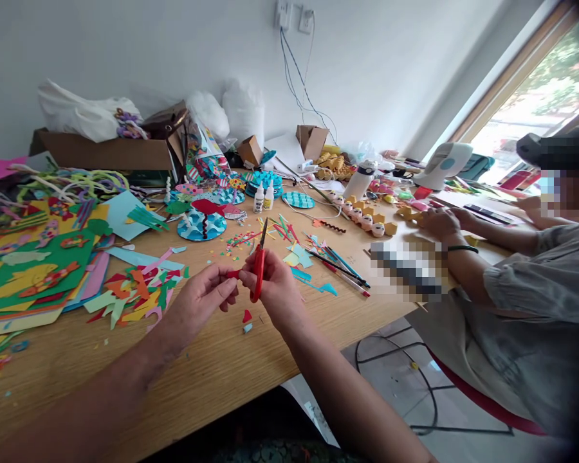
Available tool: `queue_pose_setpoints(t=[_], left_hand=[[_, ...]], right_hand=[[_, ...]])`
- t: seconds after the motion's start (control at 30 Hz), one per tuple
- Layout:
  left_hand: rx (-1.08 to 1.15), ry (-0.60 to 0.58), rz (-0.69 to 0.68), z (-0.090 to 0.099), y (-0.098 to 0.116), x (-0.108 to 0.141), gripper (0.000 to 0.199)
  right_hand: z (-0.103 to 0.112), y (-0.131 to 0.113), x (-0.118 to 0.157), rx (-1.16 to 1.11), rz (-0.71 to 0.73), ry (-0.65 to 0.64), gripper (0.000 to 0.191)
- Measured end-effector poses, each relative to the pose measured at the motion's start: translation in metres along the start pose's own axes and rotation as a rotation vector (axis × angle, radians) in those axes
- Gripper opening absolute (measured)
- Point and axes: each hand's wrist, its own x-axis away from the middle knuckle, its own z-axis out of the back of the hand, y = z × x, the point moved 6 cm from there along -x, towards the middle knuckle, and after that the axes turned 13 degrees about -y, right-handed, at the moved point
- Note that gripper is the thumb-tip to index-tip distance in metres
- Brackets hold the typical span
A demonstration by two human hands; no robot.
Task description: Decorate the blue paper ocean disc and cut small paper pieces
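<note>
Between the fingertips of my left hand [211,289] is a small piece of red paper [233,274], pinched over the wooden table. My right hand [276,280] is closed around red-handled scissors [259,267], whose blades point up and away from me. Its fingertips also reach the right end of the red piece. Below the hands lie a red paper scrap [247,316] and a tiny pale blue bit [248,328]. Beyond them a red paper fish [207,207] stands on a twisted dark stem over a blue round base [201,226].
Colourful paper scraps [139,286] and stacked sheets [29,270] cover the left side. Two glue bottles [259,197] stand behind, pencils [342,273] lie to the right. At right a co-worker [535,276] sits with hands on the table near an egg-carton strip [361,215].
</note>
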Motion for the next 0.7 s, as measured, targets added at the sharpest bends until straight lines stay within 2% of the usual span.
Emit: queue_pose_setpoints(t=[0.13,0.33,0.5,0.7], left_hand=[[0.032,0.111,-0.064,0.000,-0.001,0.005,0.012],[0.142,0.148,-0.059,0.005,-0.005,0.008,0.009],[0.228,0.150,-0.036,0.015,-0.004,0.009,0.010],[0.318,0.116,0.021,0.017,0.003,0.010,0.012]], right_hand=[[-0.010,0.002,0.002,0.050,0.065,0.016,0.027],[-0.010,0.000,0.010,0.211,0.054,0.015,0.027],[-0.009,0.005,0.025,0.532,-0.121,-0.146,0.026],[-0.014,0.003,0.032,0.785,-0.110,-0.206,0.029]])
